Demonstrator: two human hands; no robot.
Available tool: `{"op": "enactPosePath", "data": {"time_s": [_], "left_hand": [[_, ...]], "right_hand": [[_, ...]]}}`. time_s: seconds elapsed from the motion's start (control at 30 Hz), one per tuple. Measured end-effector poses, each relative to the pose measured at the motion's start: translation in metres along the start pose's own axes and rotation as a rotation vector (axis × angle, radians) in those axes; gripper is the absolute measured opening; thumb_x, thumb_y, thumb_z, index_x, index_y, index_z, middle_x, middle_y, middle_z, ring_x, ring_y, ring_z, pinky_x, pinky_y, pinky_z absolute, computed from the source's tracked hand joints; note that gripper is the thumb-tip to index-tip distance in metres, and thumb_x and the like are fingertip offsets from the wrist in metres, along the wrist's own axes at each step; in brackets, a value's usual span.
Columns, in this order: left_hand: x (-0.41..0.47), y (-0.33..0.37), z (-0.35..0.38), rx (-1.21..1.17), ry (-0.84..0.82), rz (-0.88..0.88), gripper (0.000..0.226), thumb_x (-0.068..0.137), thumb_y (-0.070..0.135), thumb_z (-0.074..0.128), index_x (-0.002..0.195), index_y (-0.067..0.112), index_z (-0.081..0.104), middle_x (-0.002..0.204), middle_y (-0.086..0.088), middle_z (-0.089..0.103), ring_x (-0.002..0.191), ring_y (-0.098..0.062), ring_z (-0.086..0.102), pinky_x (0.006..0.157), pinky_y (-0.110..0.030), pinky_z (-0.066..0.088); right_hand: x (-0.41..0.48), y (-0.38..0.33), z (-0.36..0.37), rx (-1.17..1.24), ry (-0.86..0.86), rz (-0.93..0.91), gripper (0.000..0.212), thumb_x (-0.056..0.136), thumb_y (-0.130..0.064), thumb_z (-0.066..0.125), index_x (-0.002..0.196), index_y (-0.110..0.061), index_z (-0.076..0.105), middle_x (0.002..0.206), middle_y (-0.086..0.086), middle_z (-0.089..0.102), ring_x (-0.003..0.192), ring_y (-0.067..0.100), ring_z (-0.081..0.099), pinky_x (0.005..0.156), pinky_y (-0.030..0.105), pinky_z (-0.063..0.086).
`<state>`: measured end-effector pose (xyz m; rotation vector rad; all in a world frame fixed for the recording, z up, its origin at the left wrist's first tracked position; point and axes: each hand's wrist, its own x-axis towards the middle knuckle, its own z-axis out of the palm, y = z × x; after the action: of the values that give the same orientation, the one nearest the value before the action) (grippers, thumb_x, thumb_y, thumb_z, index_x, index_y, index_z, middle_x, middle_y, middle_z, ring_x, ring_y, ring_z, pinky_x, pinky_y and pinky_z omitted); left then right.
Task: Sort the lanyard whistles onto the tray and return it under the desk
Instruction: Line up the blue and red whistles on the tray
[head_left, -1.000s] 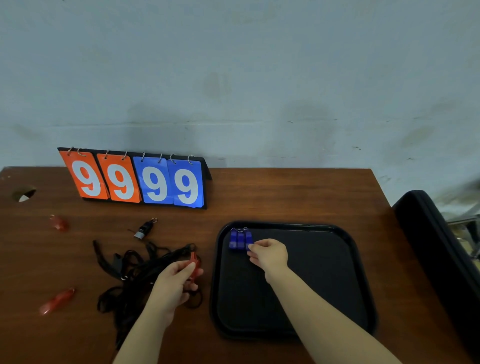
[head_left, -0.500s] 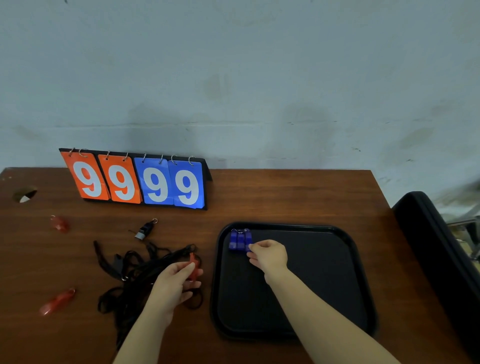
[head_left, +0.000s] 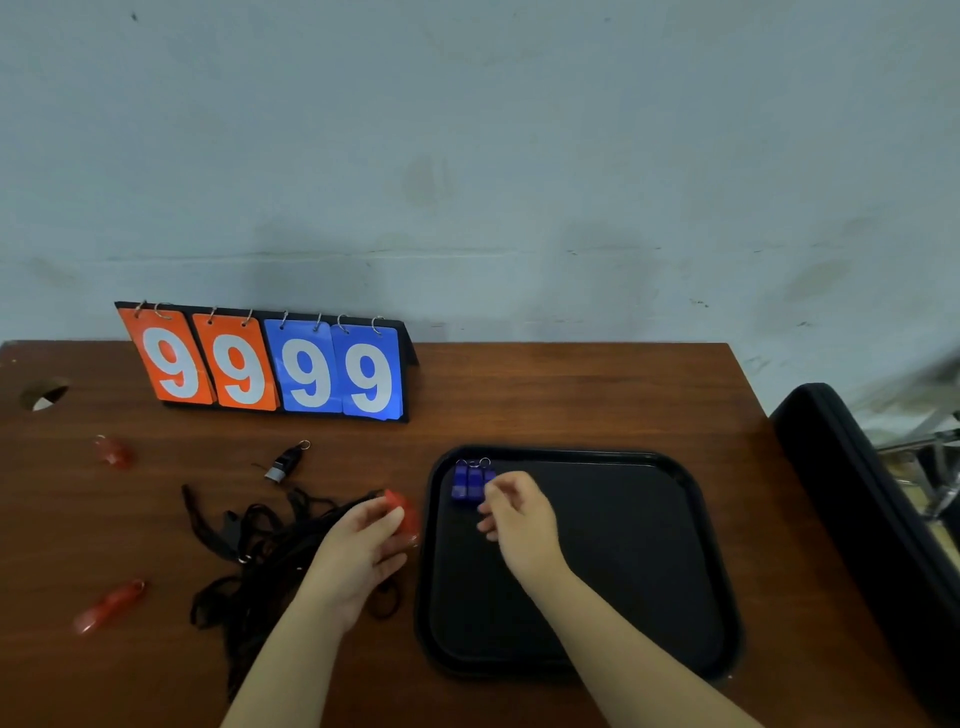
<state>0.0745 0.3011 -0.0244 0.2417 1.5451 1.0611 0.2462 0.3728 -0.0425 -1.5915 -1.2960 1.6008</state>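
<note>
The left hand (head_left: 363, 551) has shifted a little toward the tray (head_left: 571, 453) since half a second ago, carrying its red whistle (head_left: 401, 512) closer to the tray's left rim. The right hand (head_left: 519, 519) has hardly moved. The left hand pinches the red whistle between thumb and fingers, just beside the rim and above the desk (head_left: 571, 395). Beneath its wrist lies a tangle of black lanyards (head_left: 249, 551).

The right hand is over the black tray, fingers curled, with its fingertips at the rightmost of three blue whistles (head_left: 467, 482). These lie side by side in the tray's far left corner. The blur hides whether the hand pinches that whistle or only touches it.

A black whistle (head_left: 283, 464) lies on the desk beyond the lanyards. Two loose red whistles sit well to the left, one farther back (head_left: 113, 452) and one nearer (head_left: 106, 608). A flip scoreboard (head_left: 270, 364) reading 9 9 9 9 stands at the back of the desk against the wall (head_left: 519, 156). A black case (head_left: 857, 493) stands off the desk's right edge.
</note>
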Motion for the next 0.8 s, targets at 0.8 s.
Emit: {"op": "enactPosePath", "data": {"time_s": [0.8], "left_hand": [[-0.006,-0.003,0.034,0.034,-0.053,0.098,0.021,0.086,0.0,0.065,0.106,0.007,0.063,0.098,-0.014,0.073,0.088,-0.023,0.074,0.076,-0.036,0.058]], "right_hand": [[-0.016,-0.01,-0.003,0.013,-0.001,-0.16,0.031,0.088,-0.011,0.068,0.113,-0.025,0.055,0.109,-0.004,0.063,0.089,0.01,0.069,0.072,0.019,0.056]]}}
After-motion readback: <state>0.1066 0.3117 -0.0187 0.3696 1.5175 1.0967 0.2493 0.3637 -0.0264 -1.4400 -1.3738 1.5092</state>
